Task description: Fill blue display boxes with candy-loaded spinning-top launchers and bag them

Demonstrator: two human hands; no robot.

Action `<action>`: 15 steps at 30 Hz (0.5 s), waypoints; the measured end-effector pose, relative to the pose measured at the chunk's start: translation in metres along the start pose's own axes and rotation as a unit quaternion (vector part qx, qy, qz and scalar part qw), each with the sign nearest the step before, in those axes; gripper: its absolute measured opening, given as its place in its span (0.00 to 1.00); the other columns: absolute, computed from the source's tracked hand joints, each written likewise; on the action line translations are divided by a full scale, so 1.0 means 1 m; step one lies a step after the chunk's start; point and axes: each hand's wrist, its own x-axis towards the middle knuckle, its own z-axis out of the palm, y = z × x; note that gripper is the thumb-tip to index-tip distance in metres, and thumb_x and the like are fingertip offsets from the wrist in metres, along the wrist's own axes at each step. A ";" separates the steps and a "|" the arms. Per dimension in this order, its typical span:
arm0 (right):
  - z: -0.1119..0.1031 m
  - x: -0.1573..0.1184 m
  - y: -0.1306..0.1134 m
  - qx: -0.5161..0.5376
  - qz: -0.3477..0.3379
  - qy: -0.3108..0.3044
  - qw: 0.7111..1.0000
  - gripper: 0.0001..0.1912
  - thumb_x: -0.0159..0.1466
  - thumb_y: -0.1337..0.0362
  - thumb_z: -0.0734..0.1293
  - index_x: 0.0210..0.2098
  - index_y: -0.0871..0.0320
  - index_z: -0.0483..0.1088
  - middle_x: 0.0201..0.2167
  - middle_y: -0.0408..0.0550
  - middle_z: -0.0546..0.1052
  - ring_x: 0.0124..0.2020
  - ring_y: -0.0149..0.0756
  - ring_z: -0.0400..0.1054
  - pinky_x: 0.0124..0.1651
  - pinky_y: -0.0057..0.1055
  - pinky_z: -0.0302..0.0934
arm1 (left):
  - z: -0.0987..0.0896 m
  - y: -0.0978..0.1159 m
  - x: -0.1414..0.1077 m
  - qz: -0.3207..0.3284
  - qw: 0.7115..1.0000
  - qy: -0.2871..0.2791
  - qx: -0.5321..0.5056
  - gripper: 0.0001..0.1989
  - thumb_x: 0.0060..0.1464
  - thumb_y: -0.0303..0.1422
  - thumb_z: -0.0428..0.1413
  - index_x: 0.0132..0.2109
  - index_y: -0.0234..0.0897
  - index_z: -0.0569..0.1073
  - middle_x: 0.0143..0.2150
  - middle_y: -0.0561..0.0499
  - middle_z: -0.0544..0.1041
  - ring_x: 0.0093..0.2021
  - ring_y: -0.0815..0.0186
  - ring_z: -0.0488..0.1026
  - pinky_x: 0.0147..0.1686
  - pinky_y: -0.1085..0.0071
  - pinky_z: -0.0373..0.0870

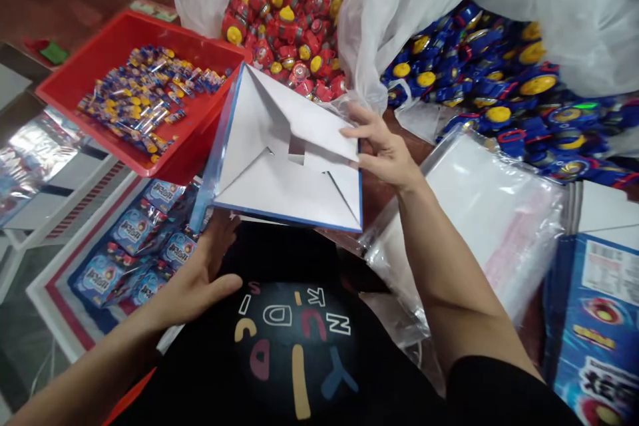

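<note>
A cardboard box (259, 180) with blue outer edges is tilted in front of my body, its white folded flaps facing me and a small gap at their middle. My right hand (382, 146) pinches the upper flap at the box's right side, thumb on one face and fingers on the other. At the lower left corner, my left hand (207, 273) is against the box; its thumb is stretched out and apart, and its fingers are partly hidden behind the box edge.
A red tray (200, 46) of small wrapped tubes stands left. Behind are bags of red toys (287, 20) and blue toys (474, 60). Clear plastic sleeves (484, 193) and flattened blue boxes (594, 326) lie right. A crate (54, 293) of small packets (132, 229) is lower left.
</note>
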 end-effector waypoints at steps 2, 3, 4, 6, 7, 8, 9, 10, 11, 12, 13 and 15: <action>-0.001 0.007 -0.018 0.009 0.012 -0.080 0.997 0.39 0.63 0.24 0.65 0.52 0.48 0.82 0.76 0.48 0.65 0.80 0.57 0.53 0.80 0.63 0.46 | 0.024 -0.016 0.019 0.045 0.988 0.064 -0.133 0.39 0.56 0.43 0.73 0.71 0.58 0.71 0.72 0.47 0.73 0.74 0.49 0.69 0.74 0.47 0.67; 0.002 0.012 -0.027 0.002 0.019 -0.093 0.996 0.41 0.64 0.23 0.61 0.47 0.51 0.82 0.72 0.51 0.70 0.78 0.57 0.56 0.79 0.63 0.48 | 0.036 -0.020 0.028 0.059 0.976 0.100 -0.183 0.33 0.56 0.44 0.73 0.67 0.58 0.76 0.67 0.48 0.78 0.69 0.52 0.75 0.72 0.48 0.69; 0.008 0.016 -0.034 -0.023 0.030 -0.087 0.995 0.42 0.64 0.22 0.60 0.44 0.53 0.81 0.65 0.54 0.74 0.74 0.57 0.61 0.76 0.63 0.52 | 0.046 -0.020 0.038 0.067 0.964 0.134 -0.219 0.28 0.56 0.44 0.73 0.62 0.56 0.79 0.60 0.49 0.82 0.62 0.55 0.79 0.70 0.49 0.72; 0.025 0.023 -0.044 -0.116 0.061 -0.032 0.991 0.40 0.59 0.22 0.67 0.40 0.55 0.76 0.52 0.55 0.77 0.62 0.55 0.69 0.69 0.60 0.62 | 0.062 -0.016 0.053 0.073 0.948 0.180 -0.253 0.23 0.54 0.43 0.75 0.56 0.51 0.83 0.50 0.50 0.85 0.54 0.59 0.83 0.67 0.53 0.75; 0.034 0.026 -0.045 -0.168 0.081 0.006 0.982 0.40 0.55 0.23 0.71 0.39 0.55 0.73 0.48 0.54 0.76 0.56 0.53 0.70 0.65 0.59 0.64 | 0.067 -0.012 0.059 0.074 0.945 0.183 -0.260 0.23 0.53 0.43 0.75 0.55 0.50 0.83 0.49 0.50 0.86 0.53 0.60 0.83 0.66 0.55 0.76; 0.043 0.027 -0.046 -0.213 0.101 0.043 0.971 0.41 0.52 0.23 0.73 0.38 0.55 0.71 0.46 0.53 0.74 0.52 0.52 0.69 0.63 0.59 0.65 | 0.070 -0.007 0.063 0.074 0.945 0.177 -0.264 0.23 0.53 0.43 0.76 0.55 0.49 0.83 0.50 0.50 0.86 0.54 0.60 0.82 0.66 0.56 0.76; 0.050 0.027 -0.045 -0.245 0.119 0.070 0.959 0.42 0.50 0.22 0.74 0.38 0.55 0.69 0.46 0.54 0.73 0.51 0.52 0.68 0.62 0.60 0.64 | 0.071 -0.002 0.066 0.073 0.946 0.169 -0.266 0.23 0.53 0.43 0.75 0.55 0.49 0.83 0.51 0.50 0.85 0.56 0.59 0.82 0.66 0.57 0.76; 0.054 0.026 -0.045 -0.264 0.134 0.088 0.951 0.42 0.50 0.22 0.73 0.38 0.55 0.68 0.47 0.54 0.72 0.51 0.52 0.67 0.63 0.61 0.62 | 0.072 0.002 0.067 0.074 0.948 0.161 -0.265 0.23 0.53 0.43 0.75 0.55 0.49 0.83 0.52 0.49 0.85 0.56 0.59 0.82 0.65 0.57 0.77; 0.056 0.023 -0.045 -0.268 0.144 0.102 0.947 0.42 0.50 0.22 0.73 0.38 0.54 0.67 0.47 0.53 0.71 0.51 0.52 0.66 0.63 0.62 0.61 | 0.071 0.006 0.067 0.077 0.950 0.154 -0.262 0.24 0.53 0.44 0.75 0.55 0.49 0.83 0.52 0.49 0.85 0.56 0.58 0.82 0.65 0.57 0.77; 0.054 0.020 -0.047 -0.259 0.146 0.111 0.948 0.42 0.50 0.22 0.73 0.38 0.54 0.66 0.46 0.52 0.71 0.50 0.52 0.65 0.62 0.61 0.61 | 0.069 0.010 0.066 0.085 0.952 0.150 -0.254 0.24 0.54 0.46 0.74 0.55 0.48 0.83 0.50 0.49 0.86 0.55 0.58 0.82 0.63 0.57 0.78; 0.050 0.015 -0.052 -0.240 0.141 0.113 0.954 0.43 0.49 0.22 0.74 0.37 0.54 0.66 0.45 0.51 0.70 0.49 0.50 0.65 0.61 0.57 0.62 | 0.067 0.014 0.063 0.100 0.956 0.144 -0.235 0.24 0.55 0.48 0.73 0.55 0.47 0.83 0.48 0.48 0.86 0.53 0.57 0.83 0.61 0.57 0.80; 0.034 0.004 -0.070 -0.178 0.119 0.109 0.971 0.42 0.47 0.23 0.75 0.37 0.53 0.65 0.42 0.47 0.69 0.44 0.43 0.64 0.55 0.46 0.65 | 0.060 0.019 0.055 0.132 0.968 0.115 -0.177 0.22 0.60 0.50 0.69 0.55 0.44 0.83 0.46 0.46 0.85 0.51 0.55 0.83 0.57 0.56 0.82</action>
